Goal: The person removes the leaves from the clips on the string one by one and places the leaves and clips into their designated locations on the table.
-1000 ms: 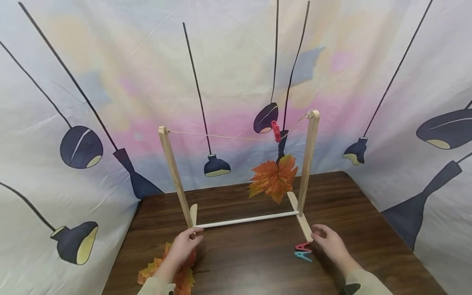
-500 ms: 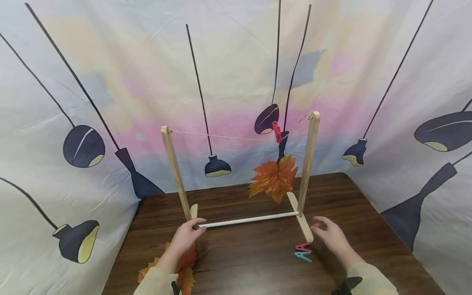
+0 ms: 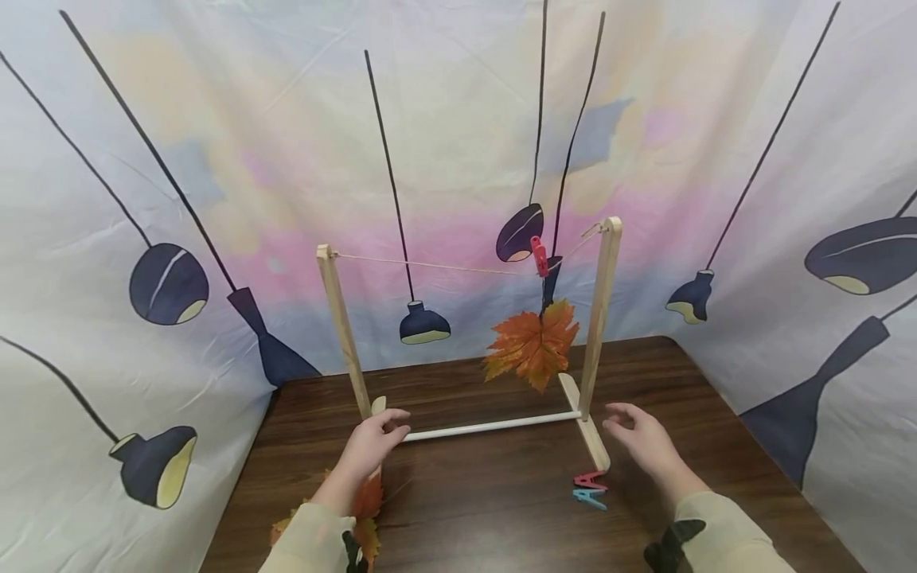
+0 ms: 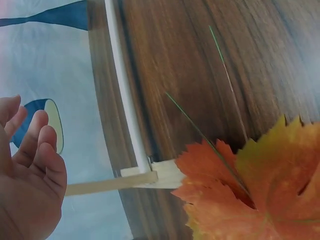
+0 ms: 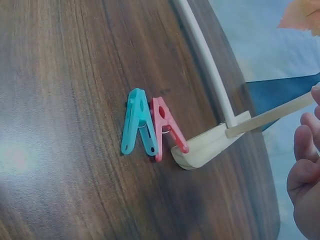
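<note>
My left hand (image 3: pixel 371 447) hovers with loosely bent fingers and holds nothing. In the head view it overlaps the left foot of a wooden frame (image 3: pixel 596 318). The left wrist view shows the palm and fingers (image 4: pixel 47 137) apart from the frame. Beyond the frame's right foot, my right hand (image 3: pixel 648 446) is likewise unoccupied. A string (image 3: pixel 430 266) joins the tops of the two posts. On it a red clothespin (image 3: pixel 540 256) holds an orange artificial leaf (image 3: pixel 533 346) by its stem. A pink clothespin (image 5: pixel 167 125) and a turquoise clothespin (image 5: pixel 137 122) lie near the right foot.
More artificial leaves (image 4: pixel 280 185) lie at the table's left, partly under my left forearm, with thin stems pointing inward. A white rod (image 3: pixel 494 427) links the frame's feet. Behind the brown table (image 3: pixel 487 509) hangs a cloth backdrop (image 3: pixel 458 159) printed with lamps.
Both hands have moved up and forward a little in the head view, the left one also rightward. The frame, hanging leaf and clothespins stay as they were.
</note>
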`<state>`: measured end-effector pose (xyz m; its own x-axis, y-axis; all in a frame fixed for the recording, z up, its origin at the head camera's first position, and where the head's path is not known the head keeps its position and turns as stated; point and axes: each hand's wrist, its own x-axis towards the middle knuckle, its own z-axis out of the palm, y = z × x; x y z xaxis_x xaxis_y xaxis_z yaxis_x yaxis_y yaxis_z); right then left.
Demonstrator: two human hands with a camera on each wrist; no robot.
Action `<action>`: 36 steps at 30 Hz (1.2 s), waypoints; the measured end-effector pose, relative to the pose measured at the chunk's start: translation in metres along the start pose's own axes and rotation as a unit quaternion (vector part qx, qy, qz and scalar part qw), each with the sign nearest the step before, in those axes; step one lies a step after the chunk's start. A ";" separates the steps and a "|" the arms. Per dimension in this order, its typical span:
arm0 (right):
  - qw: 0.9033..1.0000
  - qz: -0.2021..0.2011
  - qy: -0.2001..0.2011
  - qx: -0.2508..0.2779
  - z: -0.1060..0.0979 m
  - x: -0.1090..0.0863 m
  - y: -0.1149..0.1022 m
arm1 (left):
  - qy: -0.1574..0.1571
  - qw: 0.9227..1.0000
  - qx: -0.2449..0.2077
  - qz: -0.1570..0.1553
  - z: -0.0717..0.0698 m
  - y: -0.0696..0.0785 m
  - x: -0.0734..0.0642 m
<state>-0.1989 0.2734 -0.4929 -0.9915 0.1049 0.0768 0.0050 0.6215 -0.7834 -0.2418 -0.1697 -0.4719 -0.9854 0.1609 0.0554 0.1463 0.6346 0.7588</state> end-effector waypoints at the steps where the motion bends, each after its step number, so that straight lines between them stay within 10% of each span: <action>1: 1.000 -0.002 -0.001 -0.003 -0.001 0.001 -0.001 | -0.001 1.000 -0.004 0.000 0.001 0.002 0.001; 36: 0.998 -0.060 0.021 0.009 -0.052 0.027 -0.057 | -0.025 0.999 -0.010 0.029 -0.016 0.072 0.039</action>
<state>-0.2190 0.2809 -0.4138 -0.9786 0.0624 0.1959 -0.1164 0.6173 -0.7781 -0.2713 -0.1298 -0.4051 -0.9697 0.2348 0.0674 0.2006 0.6078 0.7683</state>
